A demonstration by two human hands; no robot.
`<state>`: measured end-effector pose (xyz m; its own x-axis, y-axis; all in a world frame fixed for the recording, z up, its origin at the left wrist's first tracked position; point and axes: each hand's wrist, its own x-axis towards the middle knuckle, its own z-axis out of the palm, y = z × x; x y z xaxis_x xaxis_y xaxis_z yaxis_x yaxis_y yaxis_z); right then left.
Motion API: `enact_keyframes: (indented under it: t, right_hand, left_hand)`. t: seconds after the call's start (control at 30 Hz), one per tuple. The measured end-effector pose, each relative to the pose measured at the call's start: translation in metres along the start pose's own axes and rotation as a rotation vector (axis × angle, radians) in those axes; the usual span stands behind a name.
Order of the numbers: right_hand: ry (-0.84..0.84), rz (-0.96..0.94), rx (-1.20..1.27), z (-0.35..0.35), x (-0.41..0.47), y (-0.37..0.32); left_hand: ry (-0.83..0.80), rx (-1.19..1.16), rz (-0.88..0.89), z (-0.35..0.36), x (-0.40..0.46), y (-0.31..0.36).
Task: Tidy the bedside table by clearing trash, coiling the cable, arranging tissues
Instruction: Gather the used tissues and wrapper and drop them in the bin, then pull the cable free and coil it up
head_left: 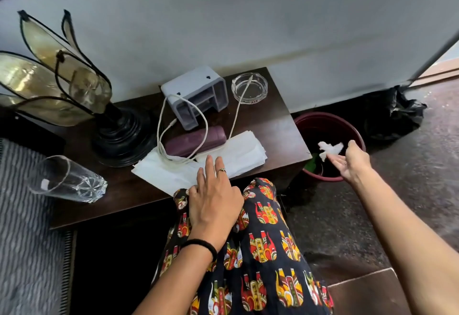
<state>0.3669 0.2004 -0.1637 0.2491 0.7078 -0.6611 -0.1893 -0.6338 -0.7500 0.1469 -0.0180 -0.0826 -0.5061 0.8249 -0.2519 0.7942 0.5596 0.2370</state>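
Observation:
My right hand (pixel 350 163) is held over a maroon bin (pixel 357 138) on the floor to the right of the table, with its fingers spread. A crumpled white scrap of tissue (pixel 330 149) is at its fingertips, above the bin's opening. My left hand (pixel 213 195) lies flat, fingertips on a stack of white tissues (pixel 246 155) at the front edge of the dark wooden bedside table (pixel 280 126). A white cable (pixel 202 118) loops loosely across the tissues, over a purple case (pixel 193 141), with one end lying in a glass ashtray (pixel 249 88).
A grey plastic holder (pixel 196 96) stands at the back of the table. A lamp (pixel 62 78) with a black base fills the left side, and a drinking glass (pixel 67 178) lies tipped near the front left. A black bag (pixel 395 118) sits beyond the bin.

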Motion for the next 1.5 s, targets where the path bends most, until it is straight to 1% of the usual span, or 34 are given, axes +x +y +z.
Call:
enact_keyframes:
  t: [0.13,0.3,0.53,0.73,0.9,1.07,1.27,1.33,1.4,1.43,1.5]
  right_hand:
    - [0.012,0.006,-0.048,0.004,0.004,-0.002]
    - [0.010,-0.032,-0.099,0.008,0.006,-0.008]
    - [-0.046,-0.150,-0.206,0.027,-0.009,-0.023]
    - [-0.139,-0.337,-0.330,0.065,-0.034,-0.034]
    - [-0.234,-0.490,-0.534,0.105,-0.057,-0.032]
    - [-0.364,-0.716,-0.888,0.142,-0.090,-0.027]
    - [-0.461,-1.056,-1.178,0.191,-0.116,-0.019]
    - [-0.420,-1.161,-1.242,0.206,-0.123,-0.022]
    - [-0.294,-1.238,-1.275,0.217,-0.124,-0.027]
    - [-0.226,-1.244,-1.292,0.220,-0.122,-0.030]
    - [-0.125,-1.173,-1.343,0.219,-0.111,-0.037]
  left_hand:
    - [-0.005,-0.008,0.013,0.001,0.005,0.005]
    - [-0.025,-0.011,0.025,0.003,0.009,0.012]
    - [-0.035,0.007,0.039,0.003,0.008,0.017]
    - [-0.029,0.022,0.033,0.000,0.004,0.013]
    - [-0.040,0.005,0.027,-0.002,0.002,0.008]
    - [-0.046,-0.037,0.020,-0.004,0.004,0.007]
    - [-0.044,-0.109,0.010,-0.004,0.006,0.003]
    - [-0.032,-0.109,0.012,-0.005,0.006,0.000]
    - [-0.031,-0.111,0.005,-0.007,0.007,-0.004]
    - [-0.035,-0.116,0.000,-0.007,0.008,-0.006]
    - [-0.042,-0.114,-0.006,-0.009,0.009,-0.010]
